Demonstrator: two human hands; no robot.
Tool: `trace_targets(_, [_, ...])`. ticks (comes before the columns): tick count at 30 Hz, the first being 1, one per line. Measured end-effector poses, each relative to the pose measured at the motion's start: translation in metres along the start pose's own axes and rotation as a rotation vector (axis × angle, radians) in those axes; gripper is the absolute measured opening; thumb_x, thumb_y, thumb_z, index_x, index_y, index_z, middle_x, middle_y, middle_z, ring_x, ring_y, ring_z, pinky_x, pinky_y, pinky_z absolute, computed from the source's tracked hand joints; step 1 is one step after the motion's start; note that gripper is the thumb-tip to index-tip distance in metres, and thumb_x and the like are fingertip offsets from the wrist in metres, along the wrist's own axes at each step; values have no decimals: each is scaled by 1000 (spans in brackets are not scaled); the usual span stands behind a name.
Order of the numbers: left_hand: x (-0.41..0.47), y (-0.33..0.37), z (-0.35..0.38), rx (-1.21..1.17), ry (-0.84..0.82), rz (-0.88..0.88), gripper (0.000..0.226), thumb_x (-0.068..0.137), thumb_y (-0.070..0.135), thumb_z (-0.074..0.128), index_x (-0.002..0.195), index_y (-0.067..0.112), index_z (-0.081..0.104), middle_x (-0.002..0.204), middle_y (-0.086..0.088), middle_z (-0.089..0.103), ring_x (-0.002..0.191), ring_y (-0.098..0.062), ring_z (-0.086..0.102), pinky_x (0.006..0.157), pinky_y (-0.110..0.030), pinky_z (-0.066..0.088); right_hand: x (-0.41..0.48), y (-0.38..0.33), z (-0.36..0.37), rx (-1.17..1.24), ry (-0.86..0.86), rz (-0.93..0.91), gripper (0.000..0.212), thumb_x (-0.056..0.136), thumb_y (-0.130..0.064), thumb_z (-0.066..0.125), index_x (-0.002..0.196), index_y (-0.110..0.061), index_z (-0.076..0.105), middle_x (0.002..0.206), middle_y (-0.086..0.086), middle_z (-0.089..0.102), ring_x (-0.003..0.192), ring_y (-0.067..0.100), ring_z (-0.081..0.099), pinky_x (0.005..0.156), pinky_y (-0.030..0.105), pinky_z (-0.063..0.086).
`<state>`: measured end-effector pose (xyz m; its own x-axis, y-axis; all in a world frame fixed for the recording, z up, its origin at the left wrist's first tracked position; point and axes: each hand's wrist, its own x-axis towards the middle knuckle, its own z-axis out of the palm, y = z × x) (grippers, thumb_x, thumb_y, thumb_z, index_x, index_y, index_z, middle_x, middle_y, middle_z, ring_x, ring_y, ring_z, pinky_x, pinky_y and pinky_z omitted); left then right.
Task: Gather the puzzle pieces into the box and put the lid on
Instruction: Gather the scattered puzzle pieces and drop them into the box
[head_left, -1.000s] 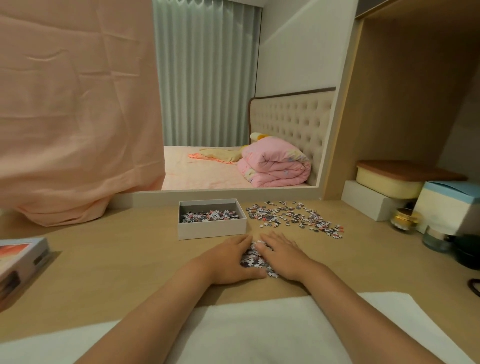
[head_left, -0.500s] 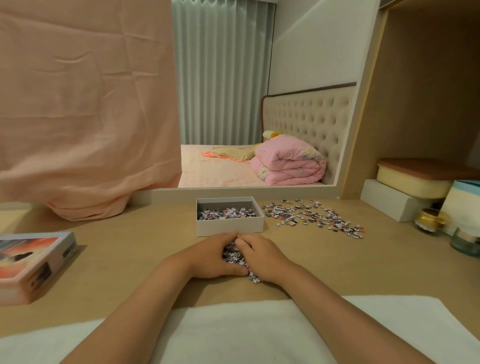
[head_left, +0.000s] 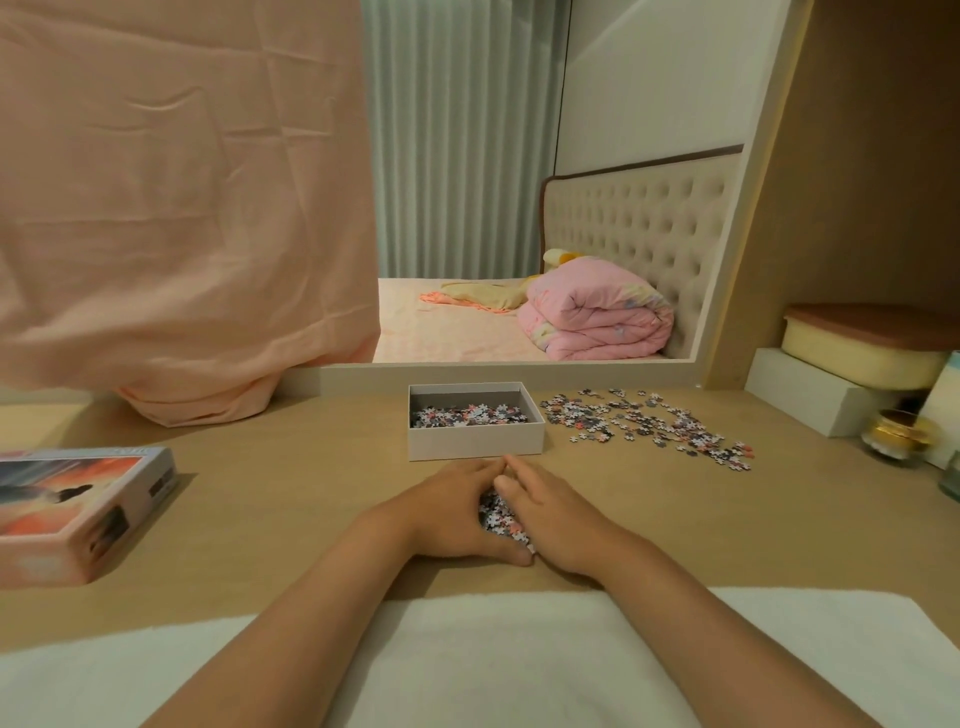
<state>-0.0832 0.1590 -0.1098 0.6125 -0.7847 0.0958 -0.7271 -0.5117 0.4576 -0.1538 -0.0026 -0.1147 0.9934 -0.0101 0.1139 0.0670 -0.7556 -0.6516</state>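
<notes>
Puzzle pieces (head_left: 467, 415) are only partly lying in the box; two further groups are remaining outside it. Tabletop (head_left: 291, 499) is carrying everything. Lid (head_left: 78, 514), printed face up, is resting well to the left of the fingers, untouched. Box (head_left: 475, 444) is standing open just beyond the fingertips, with a thin layer of pieces covering its floor.

Left hand (head_left: 447, 514) and right hand (head_left: 561, 519) are resting on edge on the tabletop, facing each other. Fingers (head_left: 478, 470) of both hands are curving inward and meeting at the tips, and the left thumb is closing the near side. Together the hands are cupping a heap (head_left: 498, 519) of pieces between the palms. Scatter (head_left: 644, 423) of loose pieces is lying beyond and to the right of the fingers, well apart from them, beside the box's right wall.

Compared with one second ago, the hands are standing steeper and closer together, the heap is sitting narrower and taller, and the fingertips are lying nearer the box. Judgement: raking is ending, and lifting the heap into the box is becoming the step in hand. Pieces at the near end of the heap are showing outside the palms and are likely to drop during a lift. Scatter and lid are awaiting handling, so the task is standing roughly midway.
</notes>
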Motion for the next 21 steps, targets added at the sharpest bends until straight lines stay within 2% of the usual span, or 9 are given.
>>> trace_targets(2, [-1,0,-4,-72,38,12,79,64,67,77,132,43,45,133,22,50,123,-3,46,106,-35,41,3,-7,7,34,-25,-11,51,92,-66,29,130,-38,45,138,-9,51,126,16,48,109,47,38])
trace_targets(4, [-5,-7,-10,-99,51,4,85,67,65,76,140,44,39,142,21,43,129,-3,40,110,-33,37,7,-15,9,153,-58,11,61,96,-63,32,151,-37,30,154,-13,37,132,11,42,116,41,32])
trace_targets(6, [-9,-15,-18,-129,98,-19,85,72,67,67,146,42,33,149,16,36,137,-5,32,114,-34,31,8,-22,8,204,-43,6,62,103,-53,34,158,-32,17,160,-13,25,144,9,28,118,31,23])
trace_targets(9, [-14,-22,-27,-87,259,-66,81,73,64,45,147,33,37,148,7,40,136,-9,28,111,-32,27,16,-30,-3,138,115,-88,50,106,-42,36,154,-28,33,157,-8,36,144,11,32,113,29,27])
trace_targets(12, [-15,-23,-32,73,412,-86,77,76,60,37,146,28,41,148,6,40,137,-11,26,113,-33,25,31,-27,-20,-60,287,-151,42,106,-32,39,146,-24,46,149,-5,46,138,11,38,109,25,28])
trace_targets(14, [-12,-28,-29,165,387,-121,72,85,56,39,151,29,34,157,8,29,144,-12,18,118,-35,16,39,-18,-26,-261,235,-144,46,106,-33,38,151,-25,38,157,-6,36,146,14,28,116,30,20])
trace_targets(16, [-9,-34,-26,177,328,-163,68,93,51,42,154,27,25,161,10,19,148,-11,10,119,-32,10,43,-11,-24,-350,145,-115,51,106,-35,37,156,-27,28,162,-6,27,150,13,18,121,33,11])
trace_targets(18, [-9,-35,-26,164,320,-166,63,97,44,45,154,26,26,161,8,22,147,-11,14,119,-30,12,44,-6,-22,-361,124,-114,51,105,-34,40,155,-25,29,160,-4,31,149,14,21,122,34,13])
trace_targets(21, [-10,-31,-29,164,366,-159,55,96,39,48,148,25,38,152,4,39,137,-14,30,112,-31,25,42,-7,-21,-379,172,-138,45,104,-28,44,149,-24,42,149,-3,46,139,16,36,119,38,24])
